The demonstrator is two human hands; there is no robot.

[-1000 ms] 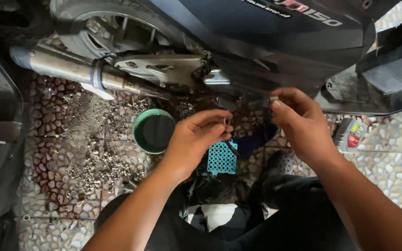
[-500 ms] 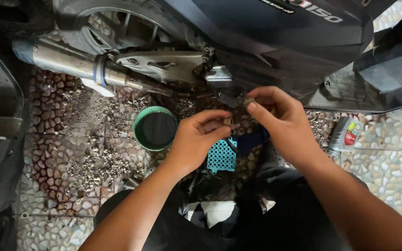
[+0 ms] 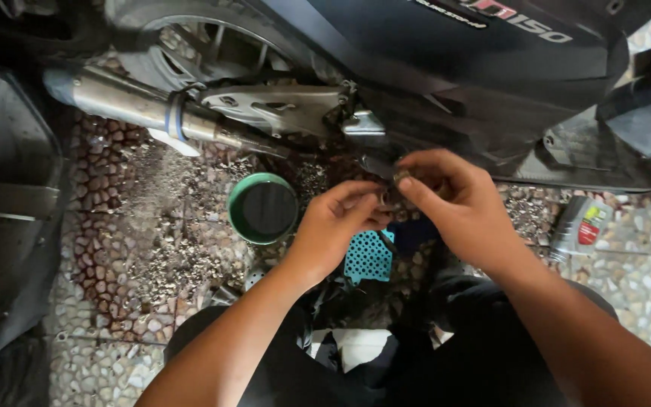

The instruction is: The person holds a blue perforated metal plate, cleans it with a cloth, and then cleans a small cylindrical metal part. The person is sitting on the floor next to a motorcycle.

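My left hand and my right hand meet fingertip to fingertip under the dark body panel of a scooter. Both pinch a small dark metal part; most of it is hidden by the fingers. Just left of my left hand a green bowl holding dark liquid stands on the pebbled floor. A teal perforated piece lies below my hands.
A metal exhaust pipe and the rear wheel cross the top left. A grey bottle with a red label lies at the right. Grit is scattered over the pebbled floor. A dark panel fills the left edge.
My right hand has moved left and closed in on my left hand, so the fingertips now meet around the small part. The left hand has barely shifted.
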